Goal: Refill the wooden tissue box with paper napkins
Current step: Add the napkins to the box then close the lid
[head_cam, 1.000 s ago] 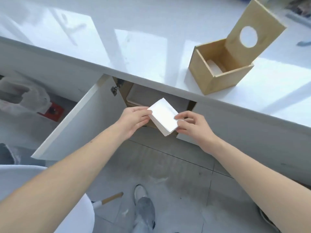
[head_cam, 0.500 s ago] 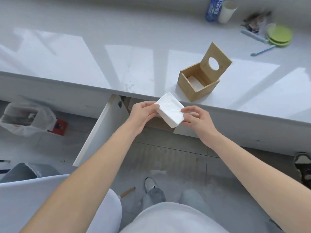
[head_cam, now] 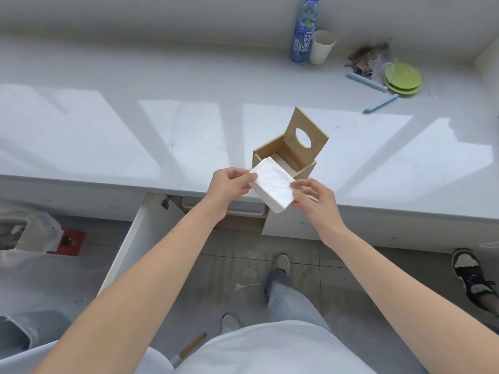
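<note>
A stack of white paper napkins [head_cam: 273, 185] is held between both hands, just in front of the wooden tissue box [head_cam: 303, 168]. My left hand [head_cam: 229, 184] pinches its left end and my right hand [head_cam: 313, 197] grips its right end. The box stands on the white counter [head_cam: 108, 136] near the front edge. Its hinged lid [head_cam: 307, 134], with a round hole, stands open at the back. A little white paper shows inside the box. The stack's far edge overlaps the box's near wall in view.
An open cabinet door [head_cam: 127, 247] swings out below the counter at left. A blue bottle [head_cam: 302, 31], a cup [head_cam: 322, 47], green plates [head_cam: 402, 78] and blue sticks lie at the back right. A plastic bag [head_cam: 27, 236] sits on the floor. Another person's shoe [head_cam: 469, 276] is at right.
Both hands have lifted the napkin stack from in front of the open cabinet up to the counter, close to the box. The camera rose and pulled back.
</note>
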